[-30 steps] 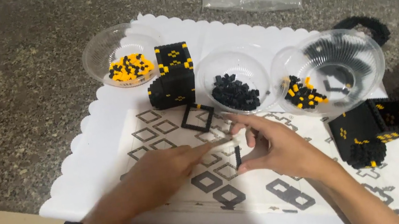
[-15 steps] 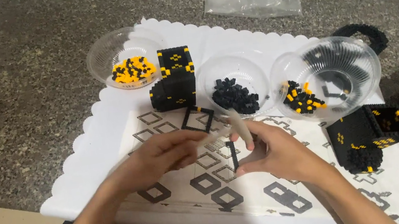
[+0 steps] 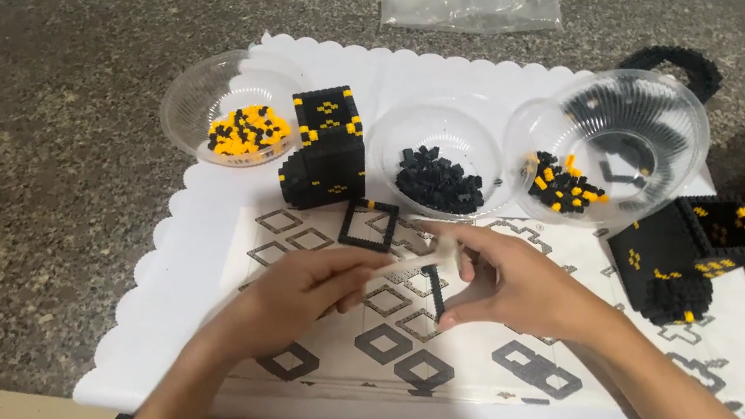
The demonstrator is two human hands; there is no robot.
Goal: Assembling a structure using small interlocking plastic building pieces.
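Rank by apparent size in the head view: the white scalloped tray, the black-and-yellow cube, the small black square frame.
1. White scalloped tray, by far the largest.
2. Black-and-yellow cube.
3. Small black square frame, the smallest.

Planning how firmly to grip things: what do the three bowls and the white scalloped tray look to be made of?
Bowls: thin clear plastic, glossy; their contents and the tray show through the walls. Scalloped tray: probably white foam or paperboard, matte with a thin wavy rim; uncertain.

left hand (image 3: 292,297), right hand (image 3: 504,283) meet, fingers pinched.
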